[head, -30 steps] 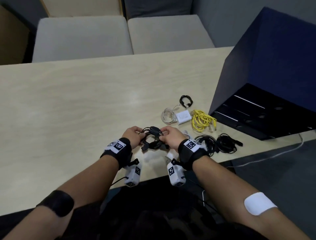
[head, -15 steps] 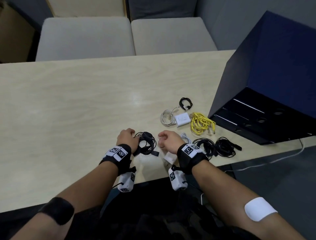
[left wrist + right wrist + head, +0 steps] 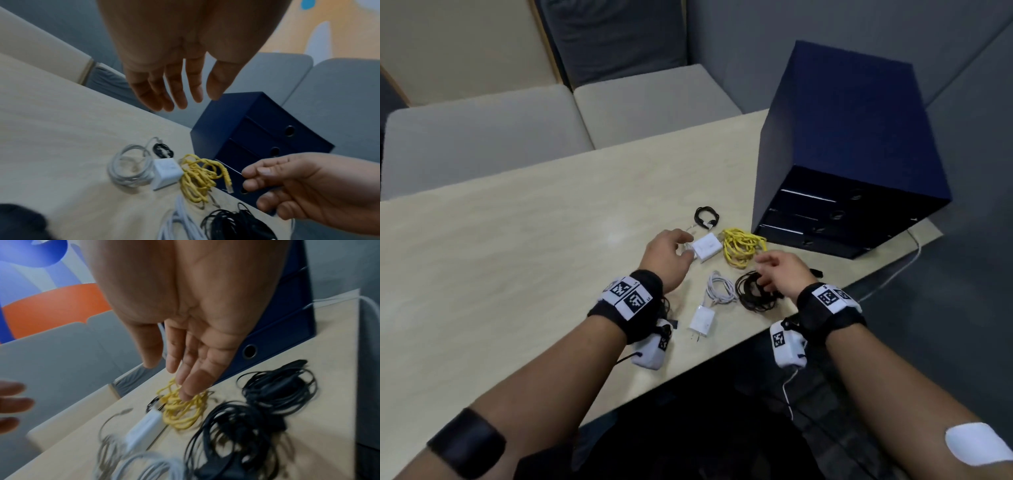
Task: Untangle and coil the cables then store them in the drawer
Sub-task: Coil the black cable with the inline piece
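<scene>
Both hands hover empty with relaxed fingers: the left hand (image 3: 667, 257) above the white charger (image 3: 707, 247), the right hand (image 3: 783, 273) over the black cable coil (image 3: 753, 291). The yellow cable (image 3: 741, 247) lies between them on the worktop (image 3: 517, 246), near the closed drawer unit (image 3: 842, 154) at far right.

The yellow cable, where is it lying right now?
In the head view the yellow cable lies on the table, between the white charger block and the blue drawer unit.
</scene>
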Motion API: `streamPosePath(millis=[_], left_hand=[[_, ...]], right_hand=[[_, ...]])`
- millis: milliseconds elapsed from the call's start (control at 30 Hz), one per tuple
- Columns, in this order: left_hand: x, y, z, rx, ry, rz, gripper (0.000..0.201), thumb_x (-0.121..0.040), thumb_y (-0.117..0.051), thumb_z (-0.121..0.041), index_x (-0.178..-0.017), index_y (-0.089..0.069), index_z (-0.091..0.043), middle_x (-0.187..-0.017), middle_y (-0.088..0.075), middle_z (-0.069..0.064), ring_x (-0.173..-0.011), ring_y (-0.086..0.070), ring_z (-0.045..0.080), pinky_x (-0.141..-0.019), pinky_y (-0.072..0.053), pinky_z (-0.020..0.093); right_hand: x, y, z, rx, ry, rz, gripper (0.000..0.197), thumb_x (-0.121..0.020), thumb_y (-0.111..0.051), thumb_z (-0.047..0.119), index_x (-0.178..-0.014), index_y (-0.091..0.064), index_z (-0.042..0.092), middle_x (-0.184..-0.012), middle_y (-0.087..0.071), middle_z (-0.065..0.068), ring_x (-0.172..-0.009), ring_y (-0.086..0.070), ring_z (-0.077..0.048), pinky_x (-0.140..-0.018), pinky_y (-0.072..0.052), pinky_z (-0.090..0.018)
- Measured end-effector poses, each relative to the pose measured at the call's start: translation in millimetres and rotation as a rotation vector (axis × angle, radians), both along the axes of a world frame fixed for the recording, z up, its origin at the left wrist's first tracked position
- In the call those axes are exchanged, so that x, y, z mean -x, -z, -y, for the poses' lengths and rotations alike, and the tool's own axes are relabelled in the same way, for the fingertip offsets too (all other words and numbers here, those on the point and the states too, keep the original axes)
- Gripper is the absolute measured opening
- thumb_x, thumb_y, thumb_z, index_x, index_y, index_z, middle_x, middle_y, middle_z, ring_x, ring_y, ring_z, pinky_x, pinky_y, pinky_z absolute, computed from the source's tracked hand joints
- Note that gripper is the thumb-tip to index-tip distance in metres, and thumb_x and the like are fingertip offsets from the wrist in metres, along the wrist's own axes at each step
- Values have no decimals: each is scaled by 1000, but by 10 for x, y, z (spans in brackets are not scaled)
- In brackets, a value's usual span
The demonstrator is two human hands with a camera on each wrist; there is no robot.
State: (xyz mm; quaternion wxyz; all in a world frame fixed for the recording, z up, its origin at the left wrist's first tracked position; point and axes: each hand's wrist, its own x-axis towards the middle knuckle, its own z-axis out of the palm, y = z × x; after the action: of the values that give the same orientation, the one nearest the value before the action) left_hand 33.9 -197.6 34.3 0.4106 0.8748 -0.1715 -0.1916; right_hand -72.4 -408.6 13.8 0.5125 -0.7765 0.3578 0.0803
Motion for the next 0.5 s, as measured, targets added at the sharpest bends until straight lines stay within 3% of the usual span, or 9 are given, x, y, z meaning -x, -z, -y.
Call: streamPosePath(millis=[67, 167, 267, 400, 500], left_hand=[[61, -64, 215, -3, 62, -13, 29, -89, -56, -15, -118, -61, -15, -123, -57, 3, -110, -53, 19, -90, -37, 22], [157, -62, 512, -61, 169, -2, 29, -91, -56, -18, -119, -61, -17, -127, -57, 2, -118, -51, 20, -93, -36, 22], [243, 20, 831, -115, 220, -1, 30, -90, -58, -19, -119, -61, -18, -129, -55, 1, -119, -51, 19, -93, -35, 22], [331, 242, 1226, -250, 298, 41, 38, -87, -62, -26, -124, -58, -22, -139, -45, 5, -131, -37, 25, -108, -33, 36], [444, 344, 1486, -446, 351, 100, 53, -85, -63, -33, -135, -46, -34, -155, -21, 5, -143, -16, 30, -114, -24, 51]], right_hand=[[85, -4, 260, 29, 44, 5, 21, -93, -56, 8, -114, -61, 6, -85, -63, -5, -70, -60, -20, -58, -49, -27], [190, 83, 638, 72, 93, -14, 22, -92, -58, 11, -114, -62, 9, -96, -65, -8, -81, -60, -22, -64, -49, -29], [298, 201, 985, 155, 82, -63, 27, -87, -66, 17, -113, -65, 10, -107, -65, -7, -88, -60, -21, -85, -49, -36], [403, 296, 1234, 204, -38, -146, 43, -82, -72, 22, -123, -60, 19, -126, -57, -3, -110, -57, -21, -92, -41, -24], [446, 384, 1349, 299, -237, -235, 72, -72, -80, 29, -136, -47, 27, -139, -45, -2, -124, -46, -24, -101, -39, -28]])
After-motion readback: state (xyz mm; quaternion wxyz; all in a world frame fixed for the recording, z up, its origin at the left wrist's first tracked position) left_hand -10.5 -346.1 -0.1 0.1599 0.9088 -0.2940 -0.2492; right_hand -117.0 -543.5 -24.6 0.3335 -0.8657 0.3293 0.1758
